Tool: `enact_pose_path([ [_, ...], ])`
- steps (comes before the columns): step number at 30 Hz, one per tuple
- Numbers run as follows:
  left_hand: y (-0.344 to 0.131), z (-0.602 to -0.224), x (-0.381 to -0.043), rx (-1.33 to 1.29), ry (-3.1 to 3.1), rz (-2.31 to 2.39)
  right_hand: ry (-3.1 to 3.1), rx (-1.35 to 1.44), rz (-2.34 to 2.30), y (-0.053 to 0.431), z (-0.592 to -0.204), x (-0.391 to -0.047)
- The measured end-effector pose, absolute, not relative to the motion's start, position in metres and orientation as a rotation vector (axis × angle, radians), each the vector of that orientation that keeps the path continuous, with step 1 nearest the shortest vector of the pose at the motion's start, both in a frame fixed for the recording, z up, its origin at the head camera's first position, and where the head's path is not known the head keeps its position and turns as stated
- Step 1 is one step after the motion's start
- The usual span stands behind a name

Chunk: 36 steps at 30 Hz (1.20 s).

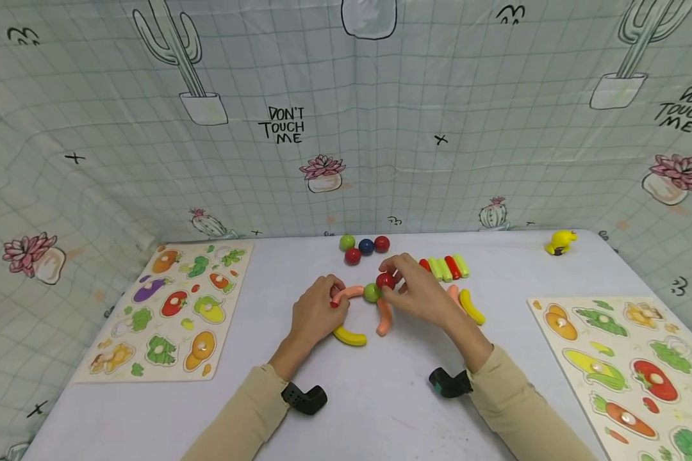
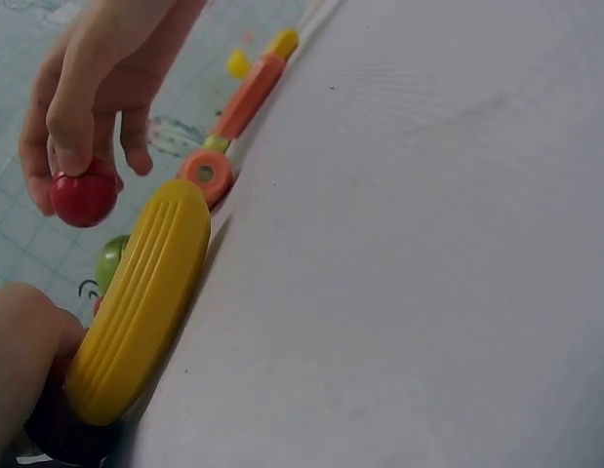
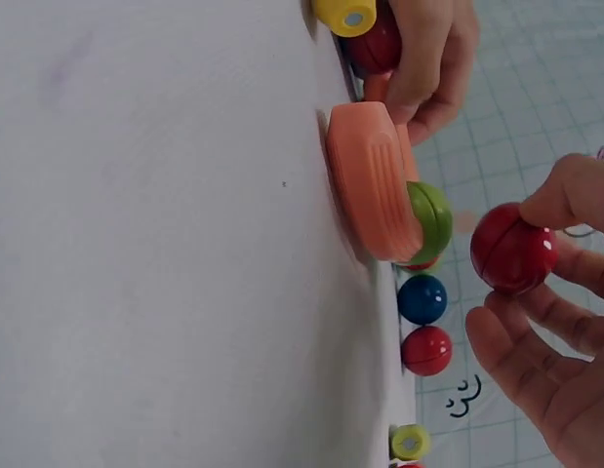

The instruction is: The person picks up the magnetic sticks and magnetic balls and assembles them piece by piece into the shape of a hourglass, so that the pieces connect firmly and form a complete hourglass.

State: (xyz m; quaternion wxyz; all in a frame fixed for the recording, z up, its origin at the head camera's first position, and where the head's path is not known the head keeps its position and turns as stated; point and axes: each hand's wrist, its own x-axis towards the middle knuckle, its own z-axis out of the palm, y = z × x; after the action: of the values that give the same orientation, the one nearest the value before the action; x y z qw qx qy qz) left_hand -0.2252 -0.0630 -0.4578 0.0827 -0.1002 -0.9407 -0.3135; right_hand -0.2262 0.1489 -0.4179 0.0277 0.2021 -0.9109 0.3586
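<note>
My right hand pinches a glossy red ball between thumb and fingers, just above a green ball. My left hand grips the left end of an orange curved piece, whose other end reaches the green ball. A red ball shows partly beneath the left hand in the right wrist view. Close below that hand lies a yellow curved piece, ridged in the left wrist view. Another orange curved piece lies below the green ball, near the right hand.
Behind the hands sit a blue ball, a green ball and red balls. Red and light-green sticks form a row right of them, above another yellow curved piece. Vegetable puzzle boards flank both sides; a yellow toy stands back right.
</note>
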Motion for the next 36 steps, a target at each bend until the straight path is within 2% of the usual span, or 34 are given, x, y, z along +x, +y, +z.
enact_pose_path([
  [17,-0.044,-0.448,-0.248,-0.477,-2.865,-0.699,-2.928,0.958,1.11,0.162,-0.416,-0.214],
  [21,-0.048,-0.437,-0.241,-0.686,-2.776,-0.654,-2.915,1.0,1.134,0.164,-0.418,-0.214],
  [28,-0.064,-0.419,-0.226,-1.26,-2.82,-0.635,-2.875,1.064,1.181,0.164,-0.419,-0.214],
  [36,-0.066,-0.418,-0.225,-1.383,-2.912,-0.481,-2.91,1.057,1.16,0.163,-0.422,-0.213],
])
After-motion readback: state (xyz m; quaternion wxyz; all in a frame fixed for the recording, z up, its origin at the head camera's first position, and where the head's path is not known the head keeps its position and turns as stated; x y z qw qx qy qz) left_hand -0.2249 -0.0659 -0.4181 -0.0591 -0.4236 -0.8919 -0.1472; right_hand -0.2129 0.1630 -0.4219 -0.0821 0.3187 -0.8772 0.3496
